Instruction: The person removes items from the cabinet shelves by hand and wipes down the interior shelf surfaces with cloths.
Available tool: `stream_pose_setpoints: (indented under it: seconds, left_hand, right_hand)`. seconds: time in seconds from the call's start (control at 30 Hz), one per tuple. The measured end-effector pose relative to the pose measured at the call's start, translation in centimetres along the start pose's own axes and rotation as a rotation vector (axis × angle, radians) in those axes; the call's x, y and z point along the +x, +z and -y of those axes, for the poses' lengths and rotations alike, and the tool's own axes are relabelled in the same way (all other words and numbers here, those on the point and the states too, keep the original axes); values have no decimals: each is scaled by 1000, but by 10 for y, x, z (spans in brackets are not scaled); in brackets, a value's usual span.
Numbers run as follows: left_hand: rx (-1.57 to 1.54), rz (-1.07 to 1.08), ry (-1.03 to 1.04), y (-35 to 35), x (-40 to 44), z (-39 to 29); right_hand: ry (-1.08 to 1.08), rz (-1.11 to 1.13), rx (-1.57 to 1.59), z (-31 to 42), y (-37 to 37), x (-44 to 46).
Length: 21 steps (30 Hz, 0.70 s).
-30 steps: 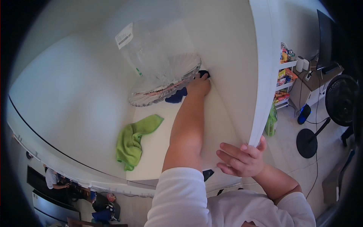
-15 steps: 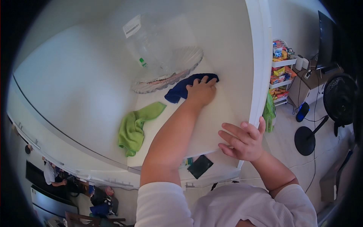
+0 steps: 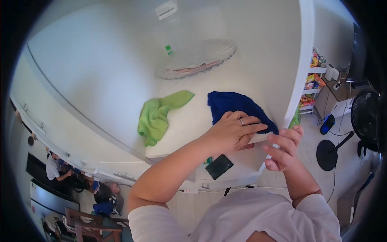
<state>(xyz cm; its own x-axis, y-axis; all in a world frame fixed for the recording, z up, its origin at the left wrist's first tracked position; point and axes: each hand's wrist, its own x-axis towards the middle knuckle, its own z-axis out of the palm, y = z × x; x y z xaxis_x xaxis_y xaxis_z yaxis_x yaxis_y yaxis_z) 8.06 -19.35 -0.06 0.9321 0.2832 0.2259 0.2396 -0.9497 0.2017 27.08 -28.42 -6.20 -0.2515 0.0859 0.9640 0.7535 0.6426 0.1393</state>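
Note:
My left hand (image 3: pixel 236 131) lies palm down on a dark blue cloth (image 3: pixel 231 104) near the front edge of a white shelf (image 3: pixel 189 131). Its fingers are stretched over the fabric, and one wears a ring. To the left rests a crumpled green cloth (image 3: pixel 155 121). Farther back stands a clear scalloped tray (image 3: pixel 201 66) with a clear plastic package (image 3: pixel 181 36) bearing a white label. My right hand (image 3: pixel 284 149) is at the edge of the white side panel (image 3: pixel 304 60), fingers apart and slightly bent, with nothing seen in it.
Below the shelf lies a dark flat item (image 3: pixel 219 166). On the right are a snack cart (image 3: pixel 310 90), a black fan (image 3: pixel 365 113) and a low cabinet (image 3: pixel 338 97). At lower left are another person (image 3: pixel 54 167) and a wooden chair (image 3: pixel 94 228).
My left hand and the blue cloth have come from the back right corner toward the shelf's front edge, and more of the cloth shows. My right hand stays by the panel edge. The view has shifted.

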Motion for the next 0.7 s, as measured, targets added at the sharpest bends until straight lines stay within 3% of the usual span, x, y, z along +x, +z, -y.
stream_pose_setpoints:
  seconds: [0.17, 0.27, 0.33, 0.4, 0.47, 0.53, 0.57, 0.63, 0.7]
  left_hand:
    - [25, -169, -34, -3, -44, 10]
    - [67, -254, -91, -13, -74, 14]
    - [120, -239, -158, -19, -91, 8]
    - [120, -328, -165, -20, -103, 5]
    - [93, -342, -236, -23, -116, 4]
    - [174, -480, -248, -25, -127, 3]
    - [211, -551, -250, -26, -132, 3]
    - [290, -542, -222, -30, -150, 8]
    - [364, -528, -255, -32, -164, 11]
  right_hand:
    - [-40, 59, 280, 8, 7, 47]
    - [70, 85, 404, 12, 23, 86]
    - [91, 143, 369, 14, 42, 123]
    - [106, 172, 553, 18, 84, 158]
    - [180, 462, 652, 32, 128, 187]
    - [116, 614, 552, 43, 199, 190]
    - [209, 850, 566, 54, 220, 193]
    - [127, 994, 489, 64, 276, 171]
    - [192, 1112, 393, 66, 279, 150]
